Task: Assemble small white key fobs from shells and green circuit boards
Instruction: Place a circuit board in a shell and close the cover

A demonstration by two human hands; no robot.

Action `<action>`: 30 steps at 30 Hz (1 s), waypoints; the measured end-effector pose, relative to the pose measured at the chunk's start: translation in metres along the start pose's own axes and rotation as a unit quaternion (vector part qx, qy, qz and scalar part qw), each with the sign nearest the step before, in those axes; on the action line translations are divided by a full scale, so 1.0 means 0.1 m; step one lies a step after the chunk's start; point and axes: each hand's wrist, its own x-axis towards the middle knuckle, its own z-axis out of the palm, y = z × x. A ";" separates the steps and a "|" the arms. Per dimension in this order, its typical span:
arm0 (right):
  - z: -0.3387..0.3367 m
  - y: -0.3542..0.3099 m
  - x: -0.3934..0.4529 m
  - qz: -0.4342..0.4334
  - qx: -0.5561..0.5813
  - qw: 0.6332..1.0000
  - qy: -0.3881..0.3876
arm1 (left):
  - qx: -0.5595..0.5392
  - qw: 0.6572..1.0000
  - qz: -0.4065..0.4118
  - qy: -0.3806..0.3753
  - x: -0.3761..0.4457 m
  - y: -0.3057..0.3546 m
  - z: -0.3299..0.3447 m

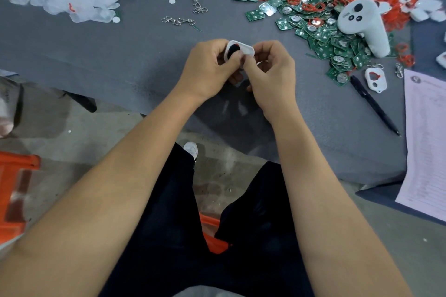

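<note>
Grey table stands over concrete floor.

Both forearms reached forward, bare; the left hand and right hand met, fingers curled and pinching together.

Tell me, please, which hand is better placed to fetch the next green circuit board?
Probably the right hand: the green circuit boards are piled on its side. The left hand can keep gripping the white shell.
</note>
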 end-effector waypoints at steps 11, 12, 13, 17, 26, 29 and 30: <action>-0.01 0.01 -0.01 -0.005 0.037 0.999 0.004 | -0.071 0.996 -0.029 -0.052 0.02 -0.02 -0.04; -0.01 0.01 -0.01 -0.007 0.033 0.999 0.002 | -0.072 0.996 -0.031 -0.050 0.02 -0.03 -0.04; -0.01 0.01 -0.01 -0.008 0.032 0.999 0.001 | -0.077 0.995 -0.034 -0.049 0.02 -0.03 -0.04; -0.01 0.02 0.00 -0.002 0.028 1.000 0.002 | -0.091 0.994 -0.037 -0.049 0.02 -0.03 -0.03; -0.01 -0.01 0.00 0.021 0.067 0.997 0.009 | -0.150 0.985 -0.079 -0.044 0.02 -0.01 -0.01; 0.00 -0.02 0.00 0.025 0.068 0.997 0.004 | -0.155 0.984 -0.076 -0.042 0.03 -0.01 -0.03; 0.00 -0.02 0.00 0.025 0.062 0.998 -0.003 | -0.156 0.984 -0.075 -0.041 0.03 -0.02 -0.04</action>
